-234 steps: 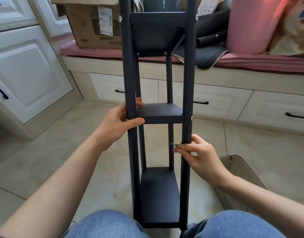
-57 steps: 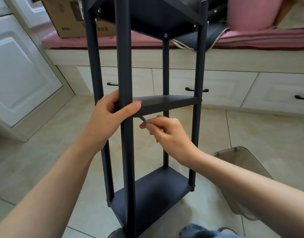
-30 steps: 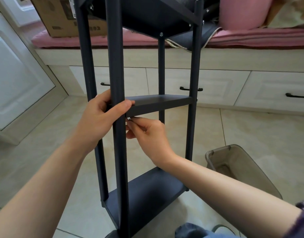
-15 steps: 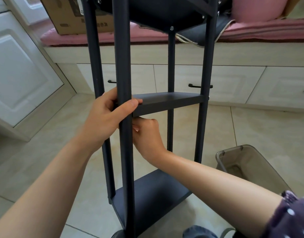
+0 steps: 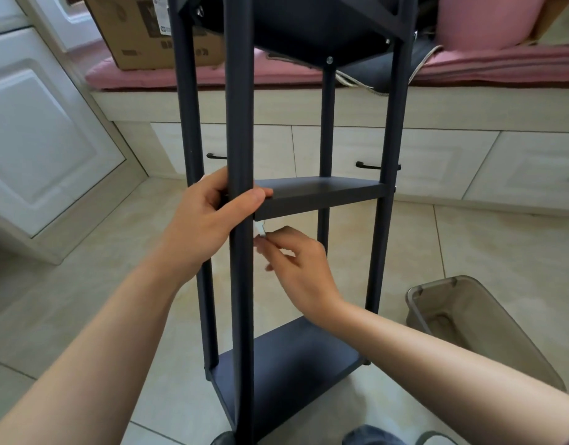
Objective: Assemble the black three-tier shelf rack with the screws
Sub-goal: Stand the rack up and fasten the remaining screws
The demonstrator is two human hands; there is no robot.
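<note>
The rack (image 5: 241, 284) stands on the floor (image 5: 84, 284) before a bench (image 5: 469, 104) (bin (image 5: 488, 335) to its right).

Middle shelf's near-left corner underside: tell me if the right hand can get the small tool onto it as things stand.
Probably yes. The right hand pinches the small tool just below the middle shelf corner, nothing between; the left hand grips the front post above.

A home room: cushioned window seat (image 5: 469, 64) over drawers (image 5: 405, 162), tiled floor (image 5: 469, 239)

Rack (image 5: 241, 123) top past upper edge; small tool (image 5: 260, 229) tip behind post; bin (image 5: 488, 335) corner behind right forearm
</note>
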